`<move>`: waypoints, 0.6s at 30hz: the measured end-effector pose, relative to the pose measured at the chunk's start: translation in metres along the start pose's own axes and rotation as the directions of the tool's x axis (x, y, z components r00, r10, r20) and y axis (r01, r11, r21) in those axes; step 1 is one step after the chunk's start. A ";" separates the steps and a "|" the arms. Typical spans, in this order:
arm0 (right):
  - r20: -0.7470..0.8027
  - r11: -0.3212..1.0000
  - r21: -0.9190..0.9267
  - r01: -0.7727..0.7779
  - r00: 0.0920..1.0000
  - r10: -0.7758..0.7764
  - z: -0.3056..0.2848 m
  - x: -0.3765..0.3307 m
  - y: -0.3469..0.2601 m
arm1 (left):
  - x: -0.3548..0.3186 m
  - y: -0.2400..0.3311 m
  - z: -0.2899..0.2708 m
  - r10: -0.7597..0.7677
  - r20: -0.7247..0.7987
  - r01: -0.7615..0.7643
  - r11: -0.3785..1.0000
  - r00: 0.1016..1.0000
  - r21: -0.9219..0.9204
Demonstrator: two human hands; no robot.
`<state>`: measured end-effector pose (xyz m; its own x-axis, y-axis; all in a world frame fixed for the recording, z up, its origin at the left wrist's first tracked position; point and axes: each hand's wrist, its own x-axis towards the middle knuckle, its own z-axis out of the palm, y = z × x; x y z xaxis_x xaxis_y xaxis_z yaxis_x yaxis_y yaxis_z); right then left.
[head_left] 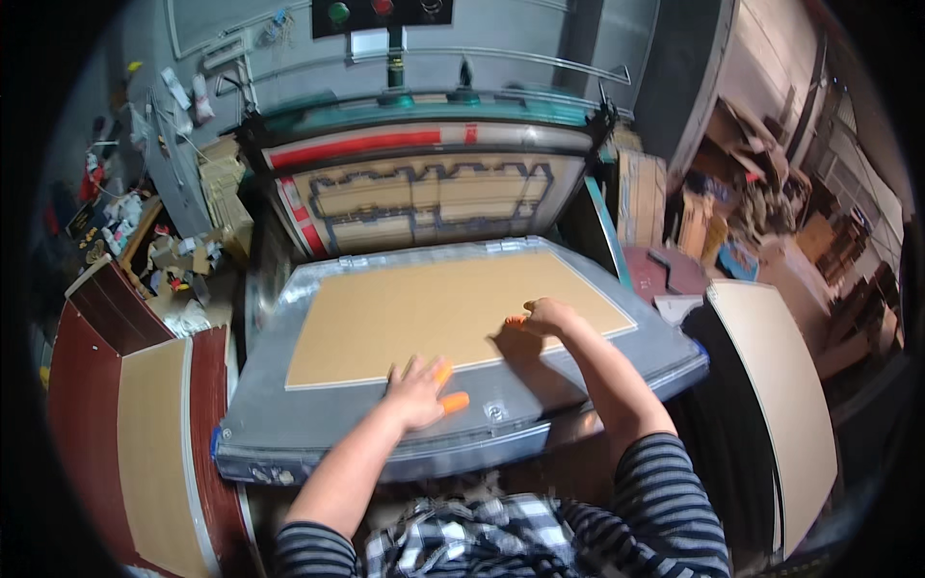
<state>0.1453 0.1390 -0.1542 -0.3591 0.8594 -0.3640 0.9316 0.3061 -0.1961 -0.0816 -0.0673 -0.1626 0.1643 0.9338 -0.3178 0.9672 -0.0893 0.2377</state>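
Observation:
A flat tan cardboard sheet (414,308) lies on the grey metal platen (260,385) of a press. My left hand (414,393) rests at the sheet's near edge with its fingers spread, nothing held. Orange finger covers show on its thumb and one finger. Over the right part of the sheet is my right hand (547,318), its shadow falling on the sheet and platen. It also wears orange on a fingertip; its fingers point left, slightly bent and apart, with nothing visible in them.
Behind the platen stands the press's upright die board (424,202) with dark cutting outlines. A control box (381,14) hangs above it. Stacked maroon and tan sheets (154,443) are at left, a pale board stack (776,385) at right. Scraps (183,255) pile up far left.

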 end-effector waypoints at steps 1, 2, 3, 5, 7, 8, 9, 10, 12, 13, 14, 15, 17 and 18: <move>-0.087 1.000 0.007 0.029 0.996 -0.028 -0.022 0.001 -0.019 | 0.000 -0.003 0.003 -0.014 -0.013 0.014 1.000 1.000 0.012; -0.286 0.990 0.032 0.140 0.950 -0.125 -0.044 0.007 -0.041 | 0.000 -0.009 0.011 -0.029 -0.047 0.029 1.000 0.998 -0.002; -0.533 0.947 0.025 0.319 0.806 -0.257 -0.065 0.024 -0.053 | 0.000 -0.011 0.017 -0.031 -0.073 0.031 0.999 0.997 -0.012; -0.801 0.883 -0.124 0.454 0.480 -0.359 -0.139 0.020 -0.088 | 0.011 -0.002 0.003 -0.058 0.074 0.054 0.997 0.996 0.051; -0.851 0.871 -0.056 0.488 0.433 -0.297 -0.213 0.002 -0.142 | 0.002 -0.006 0.003 0.013 -0.050 -0.012 1.000 0.999 0.024; -0.889 0.862 -0.098 0.497 0.345 -0.301 -0.244 0.001 -0.157 | 0.007 -0.007 0.006 -0.003 -0.018 0.003 1.000 1.000 0.013; -0.907 0.873 -0.183 0.453 0.265 -0.327 -0.274 0.008 -0.168 | 0.013 -0.012 0.018 0.021 -0.061 -0.015 0.996 0.998 0.091; -0.886 0.918 -0.115 0.379 0.378 -0.267 -0.294 -0.005 -0.190 | 0.011 -0.014 0.020 0.008 -0.086 -0.001 0.997 0.996 0.082; -0.844 0.965 -0.074 0.251 0.500 -0.194 -0.330 -0.001 -0.214 | 0.006 -0.008 0.020 0.023 -0.096 -0.014 0.996 0.995 0.089; -0.836 0.970 -0.083 0.230 0.514 -0.194 -0.338 0.000 -0.222 | 0.004 -0.006 0.016 0.010 -0.072 -0.008 0.999 0.997 0.033; -0.857 0.973 -0.116 0.200 0.474 -0.200 -0.341 0.005 -0.228 | 0.003 -0.004 0.016 -0.002 -0.060 0.004 0.999 0.998 0.037; -0.859 0.972 -0.119 0.204 0.470 -0.204 -0.343 0.009 -0.232 | 0.003 -0.004 0.017 -0.009 -0.047 0.011 0.999 0.999 0.043; -0.844 0.970 -0.099 0.220 0.498 -0.199 -0.345 0.011 -0.241 | 0.001 -0.011 0.019 -0.019 -0.069 0.021 0.999 0.997 0.032; -0.843 0.965 -0.097 0.243 0.496 -0.209 -0.344 0.012 -0.239 | 0.002 -0.010 0.020 -0.018 -0.064 0.019 1.000 0.998 0.020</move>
<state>-0.0618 0.2174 0.2011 -0.3247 0.7071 0.6282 0.8176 0.5437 -0.1894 -0.0872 -0.0711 -0.1840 0.1344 0.9554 -0.2630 0.9739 -0.0784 0.2129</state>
